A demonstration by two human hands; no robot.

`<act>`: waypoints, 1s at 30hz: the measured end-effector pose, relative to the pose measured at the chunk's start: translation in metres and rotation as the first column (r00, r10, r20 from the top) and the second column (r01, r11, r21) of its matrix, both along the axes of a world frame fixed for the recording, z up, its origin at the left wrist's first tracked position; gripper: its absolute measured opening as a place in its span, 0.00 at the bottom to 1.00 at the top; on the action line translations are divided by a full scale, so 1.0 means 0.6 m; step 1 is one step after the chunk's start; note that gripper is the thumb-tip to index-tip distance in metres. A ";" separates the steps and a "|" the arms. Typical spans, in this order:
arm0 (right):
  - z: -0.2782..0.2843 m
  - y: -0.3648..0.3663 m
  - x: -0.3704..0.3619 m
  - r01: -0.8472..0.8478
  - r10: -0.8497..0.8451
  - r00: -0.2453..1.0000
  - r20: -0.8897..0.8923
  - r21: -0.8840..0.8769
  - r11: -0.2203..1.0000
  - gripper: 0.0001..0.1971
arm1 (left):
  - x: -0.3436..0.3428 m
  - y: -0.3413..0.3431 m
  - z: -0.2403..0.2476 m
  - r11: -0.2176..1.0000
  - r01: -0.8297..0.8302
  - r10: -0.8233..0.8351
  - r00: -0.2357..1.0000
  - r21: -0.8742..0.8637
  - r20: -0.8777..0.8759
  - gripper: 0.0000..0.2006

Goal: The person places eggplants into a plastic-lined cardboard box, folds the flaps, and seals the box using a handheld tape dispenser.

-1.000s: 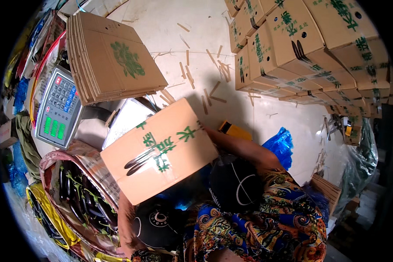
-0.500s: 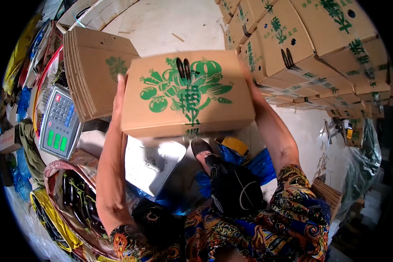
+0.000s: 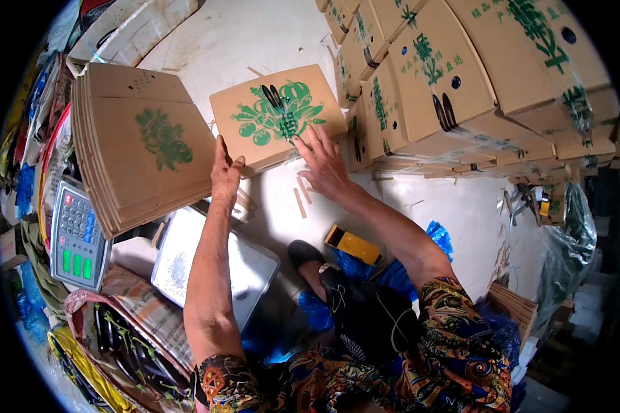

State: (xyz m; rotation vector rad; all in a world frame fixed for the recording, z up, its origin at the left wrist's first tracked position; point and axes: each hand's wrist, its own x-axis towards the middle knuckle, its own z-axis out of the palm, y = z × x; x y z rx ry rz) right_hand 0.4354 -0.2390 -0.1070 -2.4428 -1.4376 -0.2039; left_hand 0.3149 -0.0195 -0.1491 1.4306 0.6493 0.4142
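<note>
A closed brown cardboard box (image 3: 226,103) with green vegetable prints and two long dark marks sits on the floor ahead. My right hand (image 3: 324,164) lies at its near right edge, open, with the fingers spread over the top. My left hand (image 3: 226,172) is by the near left corner, open, fingers pointing forward; whether it touches the box I cannot tell. To the left leans a stack of flattened cartons (image 3: 110,144). A silver scale platform (image 3: 251,265) lies below my left forearm, with its keypad display unit (image 3: 77,234) further left.
Packed cardboard boxes (image 3: 441,76) are piled high on the right. At lower left, a sack holds eggplants (image 3: 127,344). A yellow block-shaped object (image 3: 353,245) and blue plastic (image 3: 315,311) lie near my foot. Cardboard strips (image 3: 300,199) litter the floor.
The box has gone from between my raised hands down and forward to the floor beside the pile. Both hands have come off its sides. The scale platform shows more fully now.
</note>
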 end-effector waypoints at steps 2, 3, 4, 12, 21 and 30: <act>-0.028 0.019 0.049 -0.037 0.038 0.991 0.128 -0.012 0.999 0.29 | 0.038 0.010 -0.007 0.998 -0.041 0.040 0.999 0.042 0.025 0.36; -0.031 0.035 0.073 -0.061 0.063 0.980 0.189 -0.017 0.998 0.26 | 0.052 0.018 -0.015 0.990 -0.056 0.058 0.998 0.127 -0.012 0.35; -0.033 0.048 0.093 -0.083 0.073 0.988 0.136 0.073 0.994 0.25 | 0.063 0.028 -0.022 0.975 -0.068 0.080 0.996 0.211 -0.049 0.34; -0.059 0.066 0.223 -0.007 0.013 0.979 0.201 -0.030 1.000 0.32 | 0.197 0.024 -0.036 0.965 -0.159 0.159 0.987 0.208 0.015 0.32; -0.090 0.114 0.271 0.171 -0.173 0.959 0.223 0.029 0.985 0.35 | 0.300 0.078 -0.050 0.956 -0.105 0.087 0.993 0.274 0.076 0.35; -0.065 0.103 0.270 0.206 -0.194 0.969 0.155 -0.066 0.976 0.33 | 0.288 -0.013 -0.010 0.619 -0.272 0.226 0.960 0.737 0.164 0.26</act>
